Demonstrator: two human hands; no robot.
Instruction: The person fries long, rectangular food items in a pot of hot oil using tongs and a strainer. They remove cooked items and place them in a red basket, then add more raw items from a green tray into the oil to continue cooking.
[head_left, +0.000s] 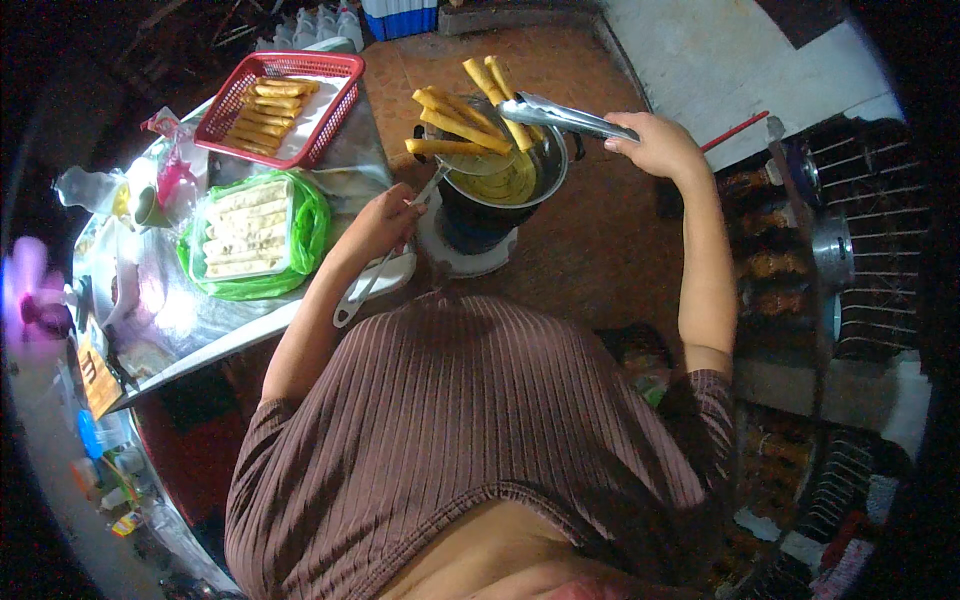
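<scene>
My left hand (391, 217) grips the handle of a metal skimmer (433, 185), whose head is over the near left part of a pot of oil (556, 169). Several golden fried rolls (457, 133) lean on the skimmer and stick out past the pot's rim. In my right hand (651, 142) are metal tongs (559, 116), their tips at the upright rolls at the pot's far side. Whether the tongs pinch a roll I cannot tell. A red plastic basket (324, 135) holds a row of fried rolls on white paper. Pale uncooked rolls (247, 225) fill a clear container on a green plastic bag (311, 217).
The table (217, 345) stands at the left, with plastic bags and a cup (145, 204) on it. The pot is on a dark stove (472, 225) over a tiled floor. Metal racks and a pot (832, 249) are at the right; a blue and white cooler (400, 19) stands beyond.
</scene>
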